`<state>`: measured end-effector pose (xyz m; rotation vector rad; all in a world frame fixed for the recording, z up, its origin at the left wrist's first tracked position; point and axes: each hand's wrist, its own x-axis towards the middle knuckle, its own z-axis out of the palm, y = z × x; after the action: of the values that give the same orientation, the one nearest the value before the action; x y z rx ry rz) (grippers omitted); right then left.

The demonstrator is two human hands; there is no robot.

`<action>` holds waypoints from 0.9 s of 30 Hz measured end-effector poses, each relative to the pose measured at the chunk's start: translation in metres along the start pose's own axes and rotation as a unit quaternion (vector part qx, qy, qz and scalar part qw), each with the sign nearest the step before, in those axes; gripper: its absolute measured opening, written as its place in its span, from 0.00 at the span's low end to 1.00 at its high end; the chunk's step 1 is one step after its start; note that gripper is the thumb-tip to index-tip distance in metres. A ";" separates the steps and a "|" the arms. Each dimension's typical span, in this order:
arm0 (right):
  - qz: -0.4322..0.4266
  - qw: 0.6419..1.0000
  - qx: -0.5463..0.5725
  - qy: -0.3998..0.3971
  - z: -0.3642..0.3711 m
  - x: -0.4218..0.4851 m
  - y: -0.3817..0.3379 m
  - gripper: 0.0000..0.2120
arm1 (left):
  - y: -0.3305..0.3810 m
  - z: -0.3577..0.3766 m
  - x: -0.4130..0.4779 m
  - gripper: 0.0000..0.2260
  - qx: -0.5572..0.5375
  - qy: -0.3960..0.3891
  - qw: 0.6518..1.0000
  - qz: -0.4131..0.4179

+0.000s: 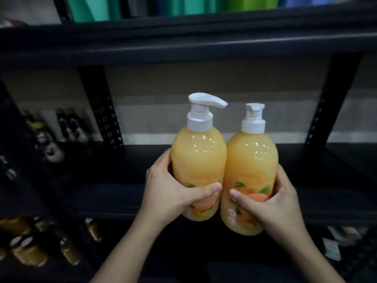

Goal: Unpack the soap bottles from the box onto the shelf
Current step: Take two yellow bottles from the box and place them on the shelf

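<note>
Two orange soap bottles with white pump tops are held side by side, touching, in front of a black shelf (122,172). My left hand (169,193) grips the left bottle (199,156) round its lower half, thumb across the label. My right hand (271,203) grips the right bottle (252,160) the same way. Both bottles are upright, slightly tilted, and hang in the air at the shelf's front edge. The box is out of view.
Dark bottles (69,125) stand at the back left of the same shelf level. Gold-capped bottles (26,248) fill the lower left shelf. Small packets (334,242) lie at the lower right. Green and blue items (114,7) stand on the upper shelf. Black perforated posts (102,105) frame the bay.
</note>
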<state>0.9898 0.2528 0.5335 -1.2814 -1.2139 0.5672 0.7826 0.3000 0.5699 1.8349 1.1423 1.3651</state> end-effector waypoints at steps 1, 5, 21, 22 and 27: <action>-0.006 1.000 0.000 -0.010 0.010 0.008 -0.002 0.46 | -0.003 -0.008 0.006 0.36 0.007 0.018 1.000 0.002; -0.020 0.999 0.012 -0.027 0.050 0.035 -0.014 0.44 | -0.015 -0.034 0.029 0.37 0.028 0.073 0.997 0.000; -0.008 0.999 0.014 -0.038 0.117 0.073 -0.009 0.47 | -0.086 -0.075 0.110 0.33 0.065 0.200 0.976 -0.050; -0.003 0.999 0.013 -0.037 0.117 0.073 -0.008 0.47 | -0.091 -0.075 0.114 0.33 0.060 0.201 0.976 -0.054; 0.009 0.999 0.003 -0.038 0.118 0.075 -0.002 0.49 | -0.120 -0.075 0.130 0.39 0.033 0.201 0.976 -0.071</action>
<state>0.9083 0.3655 0.5434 -1.2751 -1.2640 0.6373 0.6911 0.4676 0.5523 1.5237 1.5062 1.6772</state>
